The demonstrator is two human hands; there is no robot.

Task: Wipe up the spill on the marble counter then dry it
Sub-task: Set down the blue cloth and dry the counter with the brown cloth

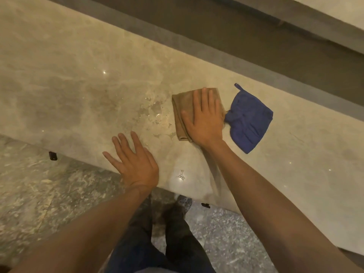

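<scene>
Entry: wiping stage, spill not yet taken up.

Counter (69, 56): pale marble, running from about 10 o'clock to 4 o'clock across the view.

Spill (157, 115): scattered glistening puddles and droplets near the counter's middle, at 9 o'clock from the tan cloth and just beside its edge. One stray drop (181, 175) lies near the front edge, at 6 o'clock from the main patch.

Tan cloth (182, 107): folded, flat on the marble, pressed under the right hand.

Blue cloth (249, 121): folded, at 3 o'clock from the tan cloth, touching or nearly touching it; apparently dry and kept for the drying step.

Right hand (204, 119): flat, fingers spread and extended, palm down on the tan cloth; pressing, not gripping.

Left hand (134, 160): flat and splayed on bare marble at 7 o'clock from the spill; holds nothing, seemingly bracing.

Method note (judgement): sweep the tan cloth toward 9 o'clock through the puddles with even palm pressure, overlap the passes, draw the liquid inward rather than toward the front edge, and collect the stray drop. Keep the blue cloth clear of the wet.
</scene>
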